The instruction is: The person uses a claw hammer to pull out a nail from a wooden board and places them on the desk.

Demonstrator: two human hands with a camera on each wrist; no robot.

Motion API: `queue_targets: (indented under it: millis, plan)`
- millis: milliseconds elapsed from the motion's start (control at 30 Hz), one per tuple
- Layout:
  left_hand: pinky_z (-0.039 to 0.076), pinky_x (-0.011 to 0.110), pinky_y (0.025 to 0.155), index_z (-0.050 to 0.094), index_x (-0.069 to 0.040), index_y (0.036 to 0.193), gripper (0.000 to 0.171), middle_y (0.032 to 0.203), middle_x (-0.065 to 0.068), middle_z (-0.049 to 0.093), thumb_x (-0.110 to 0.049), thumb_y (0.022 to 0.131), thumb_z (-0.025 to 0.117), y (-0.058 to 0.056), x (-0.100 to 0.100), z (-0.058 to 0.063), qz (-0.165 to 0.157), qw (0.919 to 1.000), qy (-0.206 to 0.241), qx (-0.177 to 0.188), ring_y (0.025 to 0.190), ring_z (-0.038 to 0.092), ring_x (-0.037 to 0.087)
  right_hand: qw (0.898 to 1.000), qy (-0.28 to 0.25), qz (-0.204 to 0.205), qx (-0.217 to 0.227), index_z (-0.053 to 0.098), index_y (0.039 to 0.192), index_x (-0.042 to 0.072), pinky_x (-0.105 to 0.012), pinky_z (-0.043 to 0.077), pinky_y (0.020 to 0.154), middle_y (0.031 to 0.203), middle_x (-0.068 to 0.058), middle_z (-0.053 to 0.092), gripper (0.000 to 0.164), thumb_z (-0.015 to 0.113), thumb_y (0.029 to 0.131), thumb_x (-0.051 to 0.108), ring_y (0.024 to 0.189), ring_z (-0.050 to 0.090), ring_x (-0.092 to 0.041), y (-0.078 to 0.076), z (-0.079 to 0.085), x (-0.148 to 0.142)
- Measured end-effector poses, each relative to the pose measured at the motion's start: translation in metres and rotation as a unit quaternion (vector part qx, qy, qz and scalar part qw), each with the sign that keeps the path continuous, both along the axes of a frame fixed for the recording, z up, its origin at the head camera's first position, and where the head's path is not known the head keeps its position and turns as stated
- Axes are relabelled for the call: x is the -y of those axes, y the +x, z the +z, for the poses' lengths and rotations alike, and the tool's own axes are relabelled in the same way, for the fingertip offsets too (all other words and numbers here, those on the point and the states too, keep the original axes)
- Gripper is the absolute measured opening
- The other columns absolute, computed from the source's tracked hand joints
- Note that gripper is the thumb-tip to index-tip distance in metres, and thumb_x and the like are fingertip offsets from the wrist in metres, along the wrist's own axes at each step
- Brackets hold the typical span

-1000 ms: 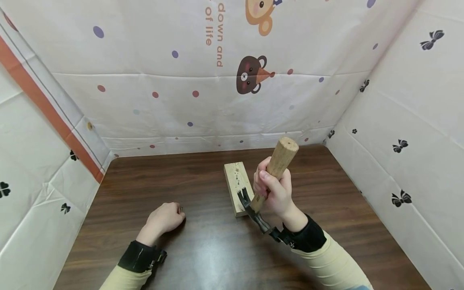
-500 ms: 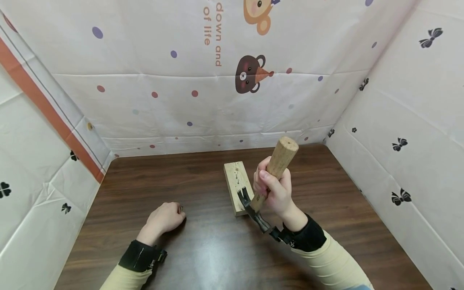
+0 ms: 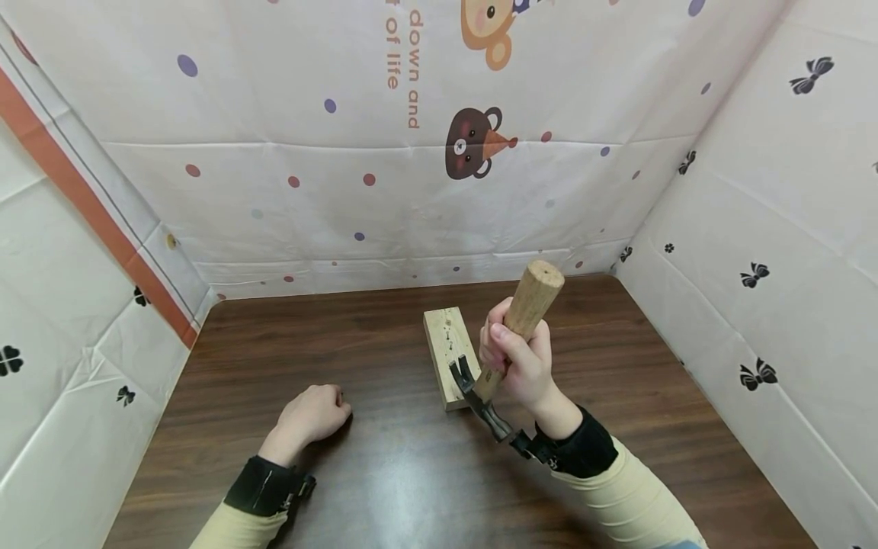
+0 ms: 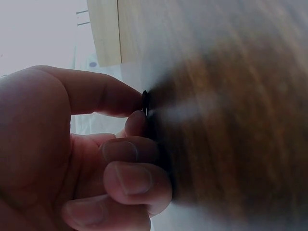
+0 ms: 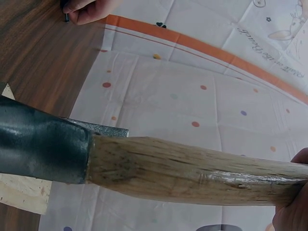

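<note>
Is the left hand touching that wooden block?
Apart. The head view shows a clear strip of brown tabletop between the left hand and the wooden block.

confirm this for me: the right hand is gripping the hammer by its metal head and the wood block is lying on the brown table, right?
Not quite: the right hand grips the hammer by its wooden handle, not by its metal head, as the head view shows. The wood block is indeed lying on the brown table.

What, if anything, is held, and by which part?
Right hand: the hammer, by its wooden handle. Left hand: a small dark object, pinched; which part is unclear.
</note>
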State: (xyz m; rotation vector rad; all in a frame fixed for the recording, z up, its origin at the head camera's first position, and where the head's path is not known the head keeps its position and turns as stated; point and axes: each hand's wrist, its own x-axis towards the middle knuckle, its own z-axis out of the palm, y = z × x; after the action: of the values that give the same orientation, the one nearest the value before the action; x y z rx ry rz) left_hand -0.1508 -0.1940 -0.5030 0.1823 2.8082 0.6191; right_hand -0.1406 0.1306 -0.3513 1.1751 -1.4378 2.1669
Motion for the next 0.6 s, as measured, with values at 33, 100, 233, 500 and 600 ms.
queue_targets:
  millis: [33, 100, 233, 500, 600]
  plan:
    - [0.021, 0.033, 0.054, 0.045, -0.017, 0.067, 0.034, 0.060, -0.005, 0.031, -0.020, 0.097, 0.059, -0.0001, 0.0002, -0.0003, 0.000, 1.0000, 0.001, 0.000, 0.054, 0.025, 0.015, 1.000, 0.000, 0.000, 0.000, 0.045, 0.088, 0.001, -0.032, 0.025, 0.033, 0.055, -0.005, 0.033, 0.013, 0.036, 0.094, -0.006, 0.039, 0.028, -0.018, 0.0001, 0.0000, -0.0001]
    - [0.021, 0.033, 0.054, 0.044, -0.017, 0.067, 0.035, 0.060, -0.004, 0.031, -0.020, 0.098, 0.059, -0.0001, 0.0006, -0.0004, -0.001, 1.0000, 0.003, 0.000, 0.053, 0.025, 0.015, 1.000, -0.001, -0.001, 0.001, 0.045, 0.088, 0.001, -0.032, 0.025, 0.033, 0.055, -0.005, 0.033, 0.013, 0.036, 0.095, -0.006, 0.040, 0.028, -0.018, 0.0004, 0.0003, -0.0001]
    - [0.021, 0.032, 0.054, 0.044, -0.016, 0.067, 0.036, 0.060, -0.005, 0.031, -0.022, 0.098, 0.061, -0.0008, 0.0014, -0.0002, 0.000, 0.9999, 0.010, -0.002, 0.053, 0.025, 0.014, 1.000, -0.002, -0.003, -0.001, 0.047, 0.089, 0.002, -0.032, 0.026, 0.033, 0.055, -0.006, 0.034, 0.016, 0.036, 0.096, -0.007, 0.040, 0.028, -0.018, 0.0006, 0.0020, 0.0001]
    - [0.025, 0.033, 0.057, 0.042, -0.016, 0.066, 0.039, 0.060, -0.005, 0.030, -0.023, 0.099, 0.062, -0.0047, 0.0054, 0.0007, -0.013, 0.9992, 0.039, 0.003, 0.054, 0.026, 0.015, 0.999, 0.014, -0.023, 0.030, 0.048, 0.091, 0.002, -0.033, 0.025, 0.033, 0.055, -0.005, 0.034, 0.012, 0.040, 0.098, -0.003, 0.039, 0.028, -0.019, -0.0025, 0.0003, -0.0026]
    - [0.030, 0.032, 0.057, 0.046, -0.015, 0.068, 0.036, 0.060, -0.004, 0.038, -0.024, 0.099, 0.061, -0.0072, 0.0059, 0.0070, -0.009, 0.9989, 0.046, 0.005, 0.054, 0.034, 0.015, 0.996, 0.030, -0.050, 0.065, 0.049, 0.091, 0.006, -0.035, 0.024, 0.033, 0.054, -0.003, 0.036, 0.010, 0.045, 0.100, 0.004, 0.039, 0.028, -0.020, -0.0048, -0.0002, -0.0041]
